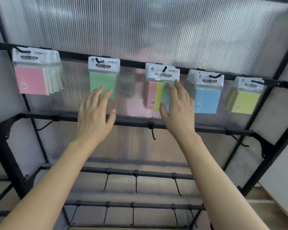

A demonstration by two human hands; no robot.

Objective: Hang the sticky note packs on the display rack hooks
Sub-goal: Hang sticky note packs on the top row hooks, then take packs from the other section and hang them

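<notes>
Sticky note packs hang from hooks along the rack's top bar: a thick bunch fronted by a pink pack, a green pack, a striped pink-yellow-green pack, a blue pack and a yellow pack. My left hand is raised with straight, spread fingers, its fingertips over the lower edge of the green pack. My right hand reaches up with straight fingers lying on the front of the striped pack. Neither hand holds anything.
Below run a second bar with a few bare hooks, then two lower bars with several bare hooks. A ribbed translucent panel backs the black frame. A pale wall stands at the right.
</notes>
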